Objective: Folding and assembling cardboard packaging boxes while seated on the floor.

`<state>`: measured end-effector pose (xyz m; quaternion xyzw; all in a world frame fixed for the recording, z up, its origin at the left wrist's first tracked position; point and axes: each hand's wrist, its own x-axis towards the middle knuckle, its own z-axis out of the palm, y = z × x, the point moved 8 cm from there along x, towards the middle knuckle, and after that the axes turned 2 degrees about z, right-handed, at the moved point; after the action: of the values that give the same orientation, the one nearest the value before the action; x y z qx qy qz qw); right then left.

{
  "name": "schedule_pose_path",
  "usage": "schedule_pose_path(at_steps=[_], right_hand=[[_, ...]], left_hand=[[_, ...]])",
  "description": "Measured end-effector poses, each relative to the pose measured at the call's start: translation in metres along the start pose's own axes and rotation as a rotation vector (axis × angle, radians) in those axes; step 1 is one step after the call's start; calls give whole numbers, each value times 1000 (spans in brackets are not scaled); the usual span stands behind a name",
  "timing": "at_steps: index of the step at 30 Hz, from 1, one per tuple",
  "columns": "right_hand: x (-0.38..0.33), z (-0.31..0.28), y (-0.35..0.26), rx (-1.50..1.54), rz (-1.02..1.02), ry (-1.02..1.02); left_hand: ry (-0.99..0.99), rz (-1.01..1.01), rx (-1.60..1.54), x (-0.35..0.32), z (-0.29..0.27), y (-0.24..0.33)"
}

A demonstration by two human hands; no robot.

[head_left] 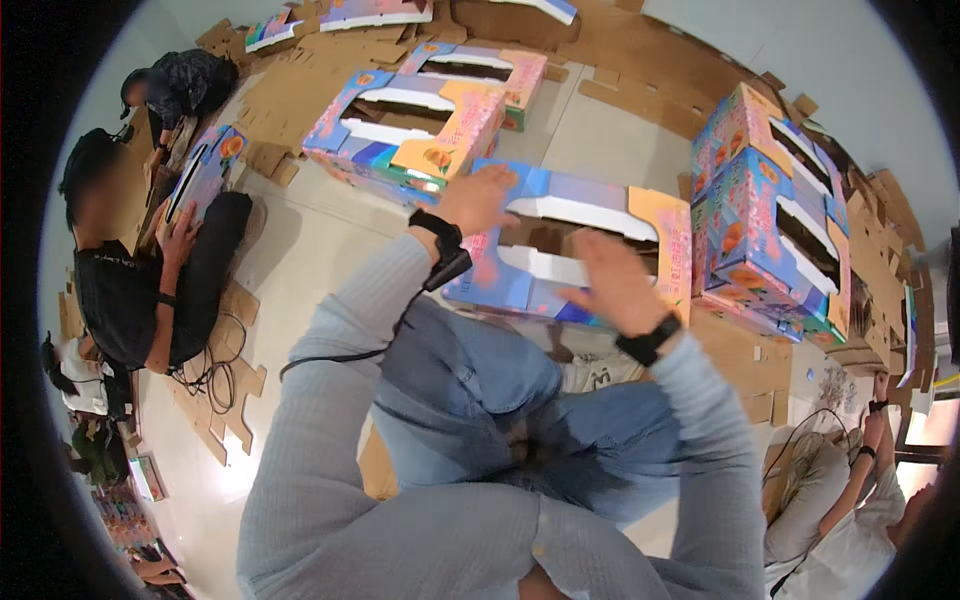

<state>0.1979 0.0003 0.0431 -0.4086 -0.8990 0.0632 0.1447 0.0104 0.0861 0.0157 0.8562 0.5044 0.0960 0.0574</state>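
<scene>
A colourful printed cardboard box (590, 215), blue, pink and orange with long cut-out windows, lies on the floor in front of my crossed legs. My left hand (478, 200) grips its upper left corner. My right hand (615, 285) rests with spread fingers on its near front face. Both wrists wear black bands, and a black cable runs from the left one.
Two more folded boxes (410, 125) lie behind it, and a stack of boxes (770, 215) stands at the right. Flat cardboard sheets (640, 45) cover the far floor. A seated person (140, 280) at left holds a box; another person (850, 500) sits at lower right.
</scene>
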Motion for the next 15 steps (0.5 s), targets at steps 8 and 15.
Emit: schedule_pose_path(at_steps=[8, 15], right_hand=[[40, 70, -57, -59, 114, -201], [39, 64, -56, 25, 48, -91]], left_hand=[[-95, 80, 130, 37, 22, 9], [-196, 162, 279, 52, 22, 14]])
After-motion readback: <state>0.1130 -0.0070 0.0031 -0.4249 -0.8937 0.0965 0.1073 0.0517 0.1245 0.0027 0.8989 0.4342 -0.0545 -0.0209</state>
